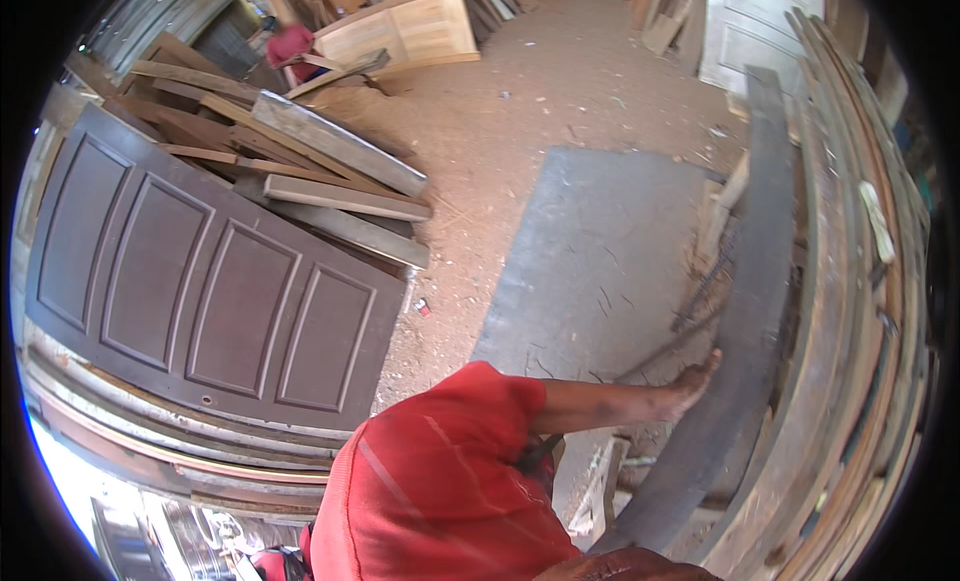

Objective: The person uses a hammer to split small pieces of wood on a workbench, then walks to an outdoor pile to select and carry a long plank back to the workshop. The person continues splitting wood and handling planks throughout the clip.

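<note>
My left arm stretches to the right out of a red sleeve. My left hand (690, 385) is open, its fingers laid along the near-side edge of a long dark plank (752, 251). The plank runs from the upper right down to the lower edge and looks smooth and dark grey. Below it, a rough wooden trestle leg (603, 486) shows beside my arm. A patch of bare skin rises at the lower edge by the plank's near end. Whether it is my right hand is not clear, and no right fingers show.
A dark grey sheet (590, 241) with scattered thin bits lies on the sandy floor. A brown panelled door (240, 291) rests on stacked boards at left, with a timber pile (330, 196) behind. Long boards (850, 281) line the right. Farther back, a person (290, 49) stands near a pale wooden panel (430, 26).
</note>
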Demonstrator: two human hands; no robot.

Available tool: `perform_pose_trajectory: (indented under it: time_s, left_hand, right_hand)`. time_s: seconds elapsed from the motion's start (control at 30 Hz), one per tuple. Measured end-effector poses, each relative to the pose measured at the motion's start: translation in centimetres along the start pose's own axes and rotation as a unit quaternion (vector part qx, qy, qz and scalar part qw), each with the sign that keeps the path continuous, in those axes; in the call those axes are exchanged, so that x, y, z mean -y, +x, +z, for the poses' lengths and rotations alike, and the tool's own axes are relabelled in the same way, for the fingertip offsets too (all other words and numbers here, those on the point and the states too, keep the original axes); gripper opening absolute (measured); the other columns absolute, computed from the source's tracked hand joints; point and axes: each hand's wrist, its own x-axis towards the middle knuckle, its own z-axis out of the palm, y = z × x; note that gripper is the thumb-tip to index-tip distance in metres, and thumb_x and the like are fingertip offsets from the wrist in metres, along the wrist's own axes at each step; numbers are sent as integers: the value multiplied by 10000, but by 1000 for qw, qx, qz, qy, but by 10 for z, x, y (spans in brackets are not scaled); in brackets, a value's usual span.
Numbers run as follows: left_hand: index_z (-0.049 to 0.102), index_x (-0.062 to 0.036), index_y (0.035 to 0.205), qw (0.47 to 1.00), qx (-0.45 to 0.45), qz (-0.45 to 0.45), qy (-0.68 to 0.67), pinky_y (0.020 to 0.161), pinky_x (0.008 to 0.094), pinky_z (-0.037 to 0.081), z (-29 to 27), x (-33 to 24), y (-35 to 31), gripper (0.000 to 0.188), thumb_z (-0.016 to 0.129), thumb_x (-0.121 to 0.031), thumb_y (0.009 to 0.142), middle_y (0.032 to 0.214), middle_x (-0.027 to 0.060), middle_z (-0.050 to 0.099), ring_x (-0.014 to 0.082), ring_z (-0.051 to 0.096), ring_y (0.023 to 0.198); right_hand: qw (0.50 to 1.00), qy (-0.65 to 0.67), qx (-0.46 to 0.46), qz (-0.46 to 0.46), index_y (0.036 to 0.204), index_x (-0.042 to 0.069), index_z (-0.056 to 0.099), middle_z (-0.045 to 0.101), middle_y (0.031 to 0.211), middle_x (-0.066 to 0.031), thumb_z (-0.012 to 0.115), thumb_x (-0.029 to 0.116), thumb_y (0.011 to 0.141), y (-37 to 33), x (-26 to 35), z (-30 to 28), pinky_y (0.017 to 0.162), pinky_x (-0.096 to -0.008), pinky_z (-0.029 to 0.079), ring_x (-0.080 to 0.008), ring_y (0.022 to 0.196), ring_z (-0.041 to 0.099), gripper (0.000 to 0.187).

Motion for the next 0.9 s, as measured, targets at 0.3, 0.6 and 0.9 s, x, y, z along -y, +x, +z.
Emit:
perform_pose_trajectory:
  time_s: [0.3,0.6,0.9]
  left_hand:
    - [364,119,1286,987,-127,21,94,1014,429,341,9,-52,110,962,260,-735,856,1289,294,441,356,417,1249]
    - [333,158,1239,958,-226,86,151,971,422,390,31,-53,108,971,295,-731,852,1190,362,481,418,499,1149]
    - [449,141,1149,931,-286,126,187,913,462,407,21,-42,124,860,360,-669,873,1107,364,532,445,527,1086]
  right_hand:
    - [960,-262,78,52,965,-11,608,623,809,-199,660,502,791,137,63,8,701,-439,501,-362,745,603,545]
    - [964,-196,-76,-160,1277,63,476,534,1166,-221,716,465,769,157,191,20,813,-539,476,-408,1002,565,691]
    - [929,-297,-189,-113,1418,146,335,344,1414,-211,697,520,740,151,130,91,979,-540,342,-384,1269,384,855]
